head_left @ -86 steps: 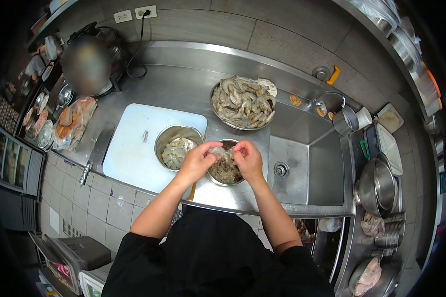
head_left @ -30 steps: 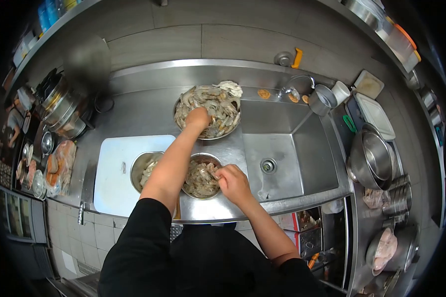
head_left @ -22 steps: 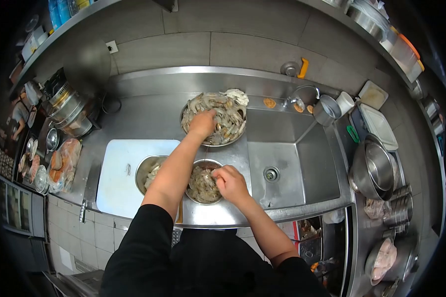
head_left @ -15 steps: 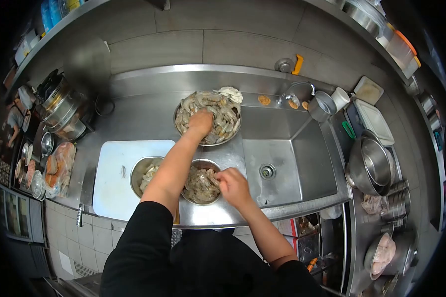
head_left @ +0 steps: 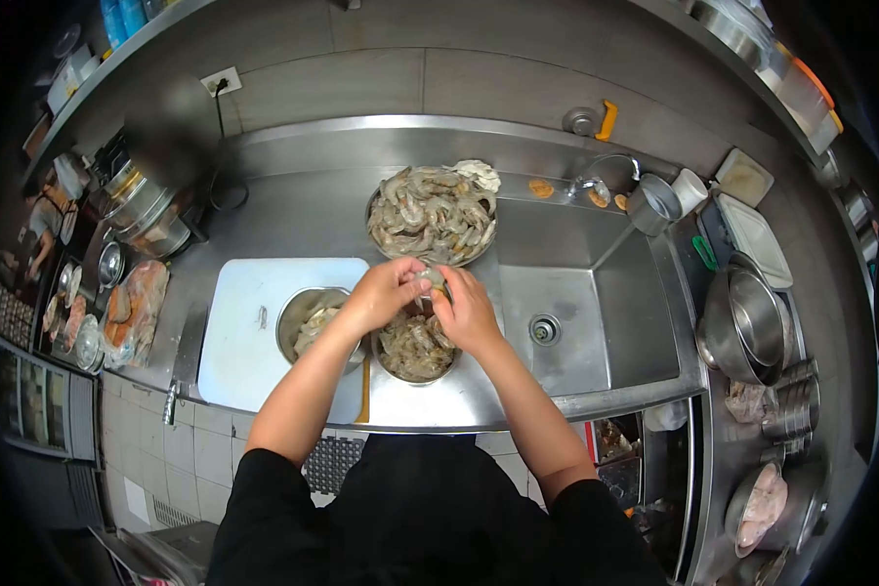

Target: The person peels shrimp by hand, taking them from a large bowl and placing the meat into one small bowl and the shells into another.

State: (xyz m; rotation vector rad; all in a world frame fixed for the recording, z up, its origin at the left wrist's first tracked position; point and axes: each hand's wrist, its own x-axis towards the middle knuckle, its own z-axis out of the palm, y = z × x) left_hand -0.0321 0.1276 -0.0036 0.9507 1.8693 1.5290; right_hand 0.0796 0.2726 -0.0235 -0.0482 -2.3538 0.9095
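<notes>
One shrimp [head_left: 430, 280], greyish and translucent with a small yellowish patch, is held raised above the counter [head_left: 412, 411]. It appears at the far edge of the small steel bowl [head_left: 418, 382] containing a grey-brown heap, and on the near side of the large bowl [head_left: 476, 259] piled with shrimp. Left hand [head_left: 381, 295] and right hand [head_left: 467, 311] both grip it at the fingertips. Fingers cover much of it; its long axis and head direction cannot be determined.
</notes>
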